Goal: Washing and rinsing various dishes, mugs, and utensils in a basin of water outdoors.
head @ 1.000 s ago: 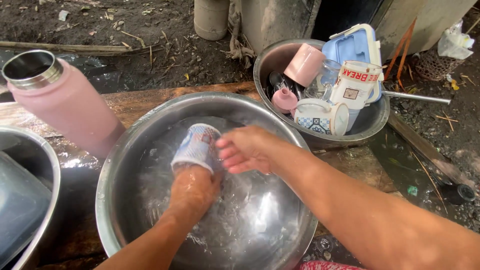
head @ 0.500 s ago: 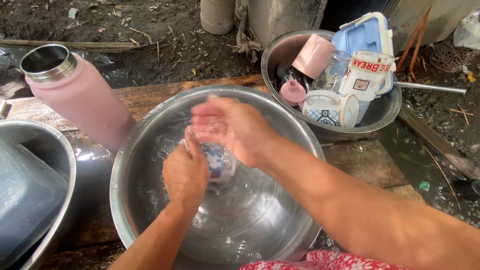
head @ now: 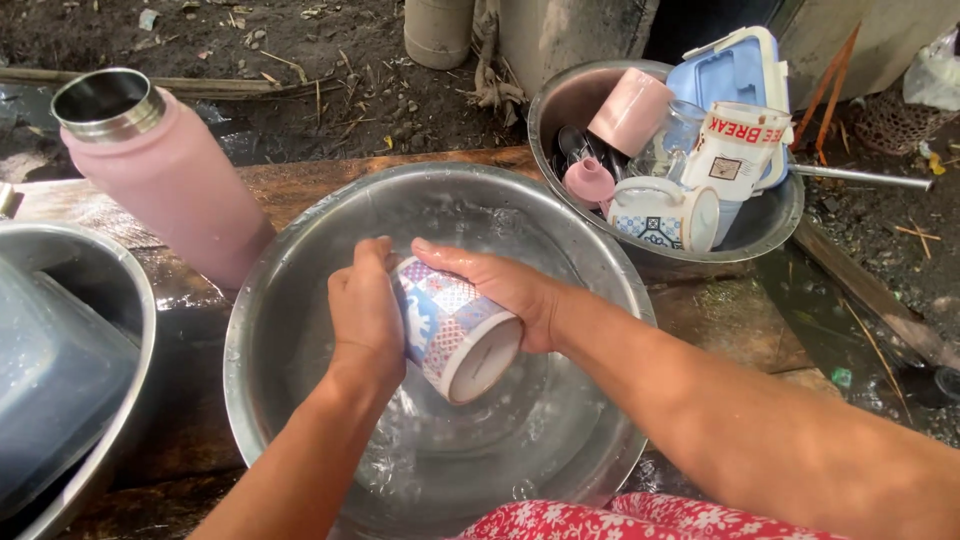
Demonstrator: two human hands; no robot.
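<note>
A wide steel basin [head: 300, 270] of water sits on the wet wooden worktop [head: 300, 185], a pink flask [head: 170, 180] just beside it at the left. Over the basin a patterned blue-and-white cup [head: 455, 325] is tilted, its base toward the camera. The left hand [head: 365, 315] wraps its left side, the right hand [head: 500, 285] cups the far side; both grips are clamped on it, wrists angled inward

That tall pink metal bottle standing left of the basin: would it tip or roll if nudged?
The tall pink metal bottle looks apt to tip: narrow, upright, on wet wooden planks. Its round body would probably roll. With its steel mouth uncapped, anything inside might spill.
</note>
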